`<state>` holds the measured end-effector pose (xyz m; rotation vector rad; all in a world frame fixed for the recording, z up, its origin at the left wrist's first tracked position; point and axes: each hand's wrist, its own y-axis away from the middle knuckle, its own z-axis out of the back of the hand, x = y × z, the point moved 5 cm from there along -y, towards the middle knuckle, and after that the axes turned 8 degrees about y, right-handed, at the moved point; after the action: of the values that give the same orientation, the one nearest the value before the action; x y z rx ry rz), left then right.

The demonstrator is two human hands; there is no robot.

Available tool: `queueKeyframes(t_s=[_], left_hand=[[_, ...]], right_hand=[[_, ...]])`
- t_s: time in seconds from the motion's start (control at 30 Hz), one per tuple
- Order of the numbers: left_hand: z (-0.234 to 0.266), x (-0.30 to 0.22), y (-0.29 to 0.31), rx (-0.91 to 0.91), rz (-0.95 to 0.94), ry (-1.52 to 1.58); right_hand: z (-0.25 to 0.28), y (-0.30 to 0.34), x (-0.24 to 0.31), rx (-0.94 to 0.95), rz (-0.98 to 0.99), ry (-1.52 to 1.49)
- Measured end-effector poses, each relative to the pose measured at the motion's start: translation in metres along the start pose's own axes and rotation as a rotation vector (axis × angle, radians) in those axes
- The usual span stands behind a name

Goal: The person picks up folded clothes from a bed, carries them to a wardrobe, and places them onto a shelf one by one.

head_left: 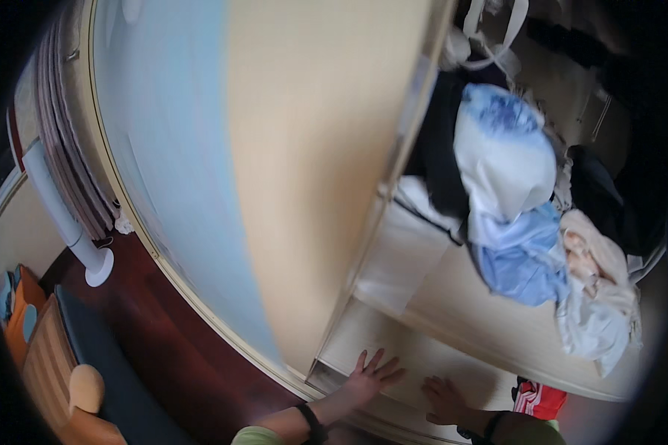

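My left hand (374, 377), a dark band on its wrist, has its fingers spread and holds nothing. It is over the pale lower compartment of the wardrobe, close to the bottom corner of the sliding door (289, 185). To its right is my right hand (445, 400), its fingers apart and empty, below the front edge of the shelf (453, 311). Whether either hand touches the surface below, I cannot tell. On the shelf lies a heap of clothes, with a white and blue garment (508, 163), a light blue one (523, 256) and a cream one (594, 248).
A red and white striped cloth item (540, 400) lies low, right of my right hand. White straps (497, 44) hang above the clothes. On the left are a grey curtain (70, 141), a white column-shaped appliance (63, 208), dark red floor (193, 348) and a wooden seat (52, 356).
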<state>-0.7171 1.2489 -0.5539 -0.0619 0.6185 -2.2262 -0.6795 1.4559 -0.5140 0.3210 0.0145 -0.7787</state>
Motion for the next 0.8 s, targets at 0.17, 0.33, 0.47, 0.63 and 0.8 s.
queueKeyframes(t_s=[0.17, 0.33, 0.47, 0.63, 0.8], left_hand=[[0.001, -0.016, -0.008, 0.435, 0.024, 0.204], [0.054, -0.023, 0.034, 0.757, 0.245, 0.981], [0.191, -0.008, 0.102, 0.357, 0.591, 1.124], [0.379, 0.003, 0.151, 0.156, 1.007, 1.125], [0.506, 0.030, 0.082, -0.105, 0.870, 0.936]], right_hand=[[0.020, 0.023, 0.005, 0.004, -0.057, -0.046], [-0.024, 0.006, 0.005, -0.063, -0.004, -0.475], [0.019, -0.041, 0.082, -0.070, 0.240, -0.809], [0.451, 0.019, 0.161, -0.614, 0.281, -0.751], [0.634, 0.050, 0.154, -1.128, 0.355, -0.098]])
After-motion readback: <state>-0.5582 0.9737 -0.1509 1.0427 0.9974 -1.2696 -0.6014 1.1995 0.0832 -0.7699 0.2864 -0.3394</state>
